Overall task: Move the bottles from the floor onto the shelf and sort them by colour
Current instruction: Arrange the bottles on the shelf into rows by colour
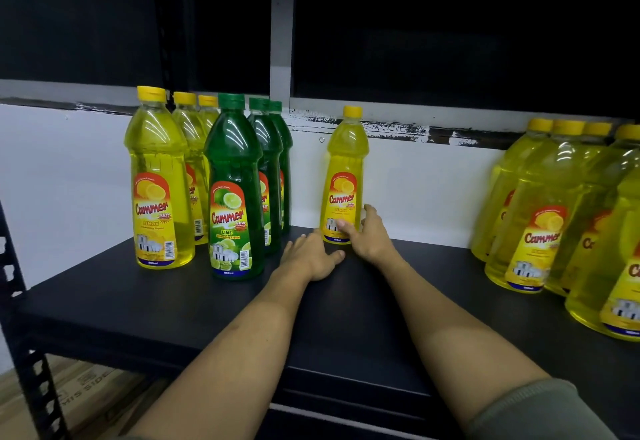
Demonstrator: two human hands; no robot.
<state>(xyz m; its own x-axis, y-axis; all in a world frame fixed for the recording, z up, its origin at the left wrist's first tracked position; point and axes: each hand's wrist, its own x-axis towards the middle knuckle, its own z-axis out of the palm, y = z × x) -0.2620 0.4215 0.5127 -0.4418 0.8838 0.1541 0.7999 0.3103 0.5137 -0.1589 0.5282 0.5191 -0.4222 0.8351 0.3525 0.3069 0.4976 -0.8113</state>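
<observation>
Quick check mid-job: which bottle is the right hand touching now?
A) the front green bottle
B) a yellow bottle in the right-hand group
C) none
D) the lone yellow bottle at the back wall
D: the right hand has its fingers against the base of the lone yellow bottle standing apart at the back wall.
</observation>
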